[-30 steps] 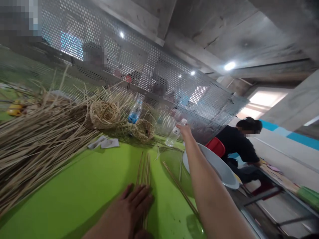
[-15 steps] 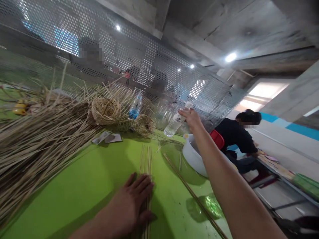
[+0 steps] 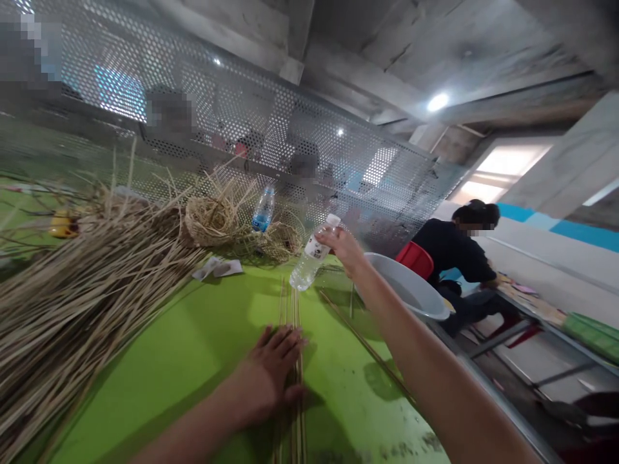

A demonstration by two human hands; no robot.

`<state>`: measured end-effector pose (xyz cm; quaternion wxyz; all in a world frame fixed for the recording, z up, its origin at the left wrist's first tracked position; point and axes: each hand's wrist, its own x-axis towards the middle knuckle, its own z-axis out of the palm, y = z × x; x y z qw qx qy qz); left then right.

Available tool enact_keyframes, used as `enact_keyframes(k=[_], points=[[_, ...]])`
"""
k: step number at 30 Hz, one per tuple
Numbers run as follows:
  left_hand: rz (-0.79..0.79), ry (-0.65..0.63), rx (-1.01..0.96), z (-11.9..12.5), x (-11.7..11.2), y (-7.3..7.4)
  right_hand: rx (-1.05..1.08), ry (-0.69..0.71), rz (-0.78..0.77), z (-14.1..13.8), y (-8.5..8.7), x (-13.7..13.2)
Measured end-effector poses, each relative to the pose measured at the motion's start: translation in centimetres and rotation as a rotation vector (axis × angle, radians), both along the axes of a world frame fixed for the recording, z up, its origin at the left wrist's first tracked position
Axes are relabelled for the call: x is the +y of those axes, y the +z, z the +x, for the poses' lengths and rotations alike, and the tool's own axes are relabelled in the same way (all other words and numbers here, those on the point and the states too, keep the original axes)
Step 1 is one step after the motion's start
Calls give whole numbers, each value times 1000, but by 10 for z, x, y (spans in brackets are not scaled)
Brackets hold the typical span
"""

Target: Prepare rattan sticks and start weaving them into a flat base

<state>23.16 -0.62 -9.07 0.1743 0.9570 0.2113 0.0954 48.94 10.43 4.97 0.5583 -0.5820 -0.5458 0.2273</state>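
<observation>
My left hand [image 3: 273, 364] lies flat with fingers spread across several thin, pale split-cane strips [image 3: 296, 309] that run lengthwise on the green table. My right hand [image 3: 341, 248] is closed around the upper part of a clear plastic water bottle [image 3: 307, 263] with a white cap and label. The bottle is tilted, its base pointing down and left, just above the far ends of the strips. To the right of the strips a longer brown cane [image 3: 360, 338] lies slantwise, partly hidden by my right forearm.
A big heap of cane strips [image 3: 97, 277] covers the left side. Behind are a woven basket [image 3: 210, 219], a blue-labelled bottle [image 3: 264, 209] and paper scraps [image 3: 217, 267]. A white basin [image 3: 438, 309] stands right of my arm. A perforated metal screen [image 3: 271, 129] closes the back; a person [image 3: 435, 248] sits beyond.
My right hand has brought the bottle left and lower, from beside the basin to the strips' far ends. My left hand stays on the strips. The view has shifted slightly.
</observation>
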Motion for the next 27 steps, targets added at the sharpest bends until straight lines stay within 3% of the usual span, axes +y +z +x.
enact_keyframes(k=[8, 14, 27], points=[[73, 120, -23, 1, 6, -12, -16, -2, -8, -15, 1, -10], [9, 112, 100, 5, 9, -3, -53, 28, -15, -31, 4, -11], [-9, 104, 57, 1, 7, -3, -101, 49, 24, -45, -17, 1]])
